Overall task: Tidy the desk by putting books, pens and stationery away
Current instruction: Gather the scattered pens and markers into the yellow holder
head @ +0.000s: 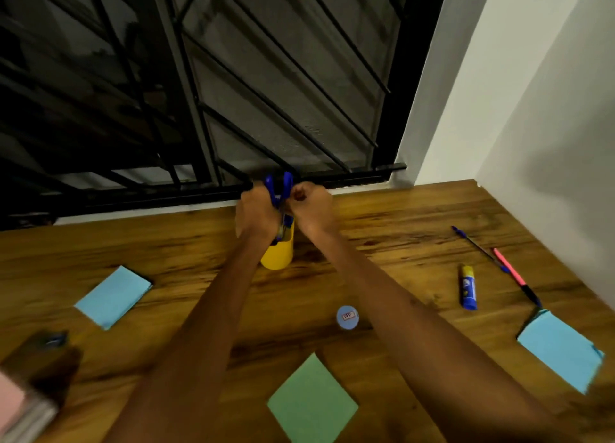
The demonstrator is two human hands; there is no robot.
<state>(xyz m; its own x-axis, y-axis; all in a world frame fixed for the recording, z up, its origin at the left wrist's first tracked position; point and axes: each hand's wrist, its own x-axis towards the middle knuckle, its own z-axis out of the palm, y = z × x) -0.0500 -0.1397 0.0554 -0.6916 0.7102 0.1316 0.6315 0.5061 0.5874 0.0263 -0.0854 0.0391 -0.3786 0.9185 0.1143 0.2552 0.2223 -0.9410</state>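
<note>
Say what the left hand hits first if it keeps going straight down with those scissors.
Likely the yellow pen cup directly beneath the left hand; the blue scissors it holds point into its mouth. Depth is unclear.

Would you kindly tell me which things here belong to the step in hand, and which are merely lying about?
In hand:
left hand gripping the blue-handled scissors
right hand, fingers curled beside the handles
yellow pen holder

Lying about:
glue stick
blue pen
pink pen
round blue lid
green note pad
two blue note pads

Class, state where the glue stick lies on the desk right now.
In the head view, the glue stick lies on the desk's right side, just left of the pink pen.
</note>
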